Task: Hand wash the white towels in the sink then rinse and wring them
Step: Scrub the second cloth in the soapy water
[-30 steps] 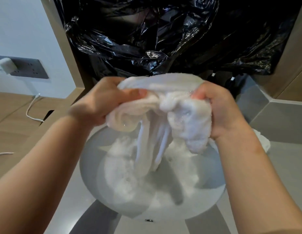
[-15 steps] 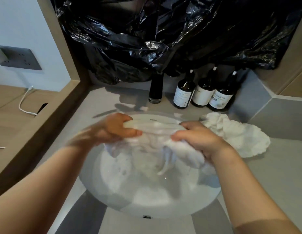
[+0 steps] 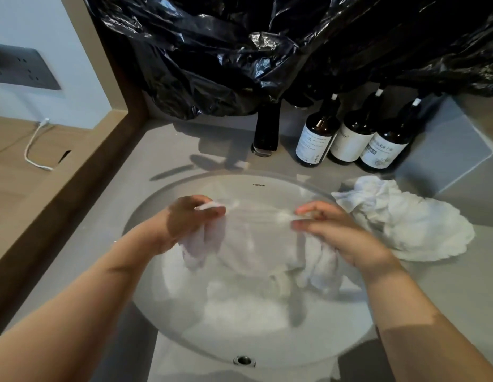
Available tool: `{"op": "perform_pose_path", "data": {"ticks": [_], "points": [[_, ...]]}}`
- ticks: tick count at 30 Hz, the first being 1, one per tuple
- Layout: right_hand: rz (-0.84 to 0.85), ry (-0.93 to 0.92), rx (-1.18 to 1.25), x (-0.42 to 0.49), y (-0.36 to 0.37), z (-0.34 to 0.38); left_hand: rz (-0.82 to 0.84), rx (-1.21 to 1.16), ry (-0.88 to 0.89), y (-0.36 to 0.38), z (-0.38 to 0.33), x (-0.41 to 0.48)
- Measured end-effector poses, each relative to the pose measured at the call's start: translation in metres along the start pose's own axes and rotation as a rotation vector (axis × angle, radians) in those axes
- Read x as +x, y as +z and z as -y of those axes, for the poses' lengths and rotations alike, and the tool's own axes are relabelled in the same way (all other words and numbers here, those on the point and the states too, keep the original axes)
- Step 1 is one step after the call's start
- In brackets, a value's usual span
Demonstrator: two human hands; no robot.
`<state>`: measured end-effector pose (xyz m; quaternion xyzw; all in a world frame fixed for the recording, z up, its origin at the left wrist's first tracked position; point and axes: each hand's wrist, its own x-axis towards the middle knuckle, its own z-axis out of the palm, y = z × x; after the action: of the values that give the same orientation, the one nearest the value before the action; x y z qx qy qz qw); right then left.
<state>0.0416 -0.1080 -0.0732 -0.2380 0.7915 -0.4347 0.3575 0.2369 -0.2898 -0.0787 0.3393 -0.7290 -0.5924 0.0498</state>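
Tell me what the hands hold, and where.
A wet white towel, spread over the white oval sink: the left hand grips its left end, the right hand its right end.

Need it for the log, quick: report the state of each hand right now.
Left hand: closed, gripping one end of the white towel over the sink.
Right hand: closed, pinching the other end of the same towel.

The towel [image 3: 256, 244] at the centre is white, a pale blur against the white sink [image 3: 184, 334]. The second towel [image 3: 405, 224] at 3 o'clock is white too, on a plain grey surface [image 3: 446, 293]. At 12 o'clock: glossy black plastic [image 3: 226, 56], a black tap [image 3: 266, 128], three dark brown bottles [image 3: 352, 139] with white labels. At 9 o'clock: brown wood trim [image 3: 82, 188], a grey socket plate [image 3: 21, 67], a white cable [image 3: 26, 153]
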Motion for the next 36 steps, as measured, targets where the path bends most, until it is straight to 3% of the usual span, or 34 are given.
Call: {"op": "perform_pose_path", "data": {"ticks": [2,4,6,9,11,12,14,17,19,24,26,28,30,33,34,36], "points": [[-0.055,0.005,0.19,0.008,0.015,-0.014,-0.054,-0.202,-0.152,0.015,0.014,0.01],[0.042,0.031,0.168,0.017,0.035,-0.033,-0.022,0.042,-0.229,0.037,0.03,0.019],[0.094,0.012,0.032,0.025,0.051,-0.056,0.029,0.176,-0.178,0.059,0.045,0.025],[0.063,-0.034,-0.357,0.031,0.067,-0.081,-0.041,0.135,-0.161,0.077,0.058,0.029],[0.188,0.008,-0.481,0.03,0.071,-0.088,0.082,0.255,-0.168,0.079,0.063,0.029],[0.27,0.027,-0.459,0.031,0.07,-0.09,0.149,0.296,-0.175,0.077,0.064,0.028],[0.275,0.079,-0.31,0.031,0.064,-0.093,0.064,0.286,-0.157,0.07,0.064,0.026],[-0.1,0.087,-0.196,0.028,0.057,-0.089,-0.125,-0.031,-0.102,0.058,0.058,0.023],[-0.163,0.017,-0.207,0.021,0.063,-0.072,-0.143,-0.181,-0.006,0.061,0.052,0.023],[-0.02,-0.141,-0.029,-0.012,0.092,-0.018,-0.07,-0.365,0.015,0.082,0.033,0.027],[-0.074,-0.186,0.003,-0.011,0.095,-0.013,0.033,-0.344,0.091,0.093,0.017,0.018],[-0.17,-0.185,0.096,-0.003,0.091,-0.013,0.084,-0.455,0.021,0.095,-0.012,0.001],[-0.184,-0.129,0.189,0.0,0.09,-0.014,0.011,-0.418,-0.055,0.097,-0.011,-0.005],[0.0,-0.062,0.153,-0.016,0.099,-0.015,-0.13,-0.616,-0.112,0.093,0.017,0.003],[0.042,-0.056,0.156,-0.021,0.101,-0.016,-0.17,-0.568,-0.11,0.091,0.02,0.002],[0.066,-0.016,0.185,-0.02,0.093,-0.02,-0.098,-0.527,-0.12,0.085,0.023,-0.002]]}}
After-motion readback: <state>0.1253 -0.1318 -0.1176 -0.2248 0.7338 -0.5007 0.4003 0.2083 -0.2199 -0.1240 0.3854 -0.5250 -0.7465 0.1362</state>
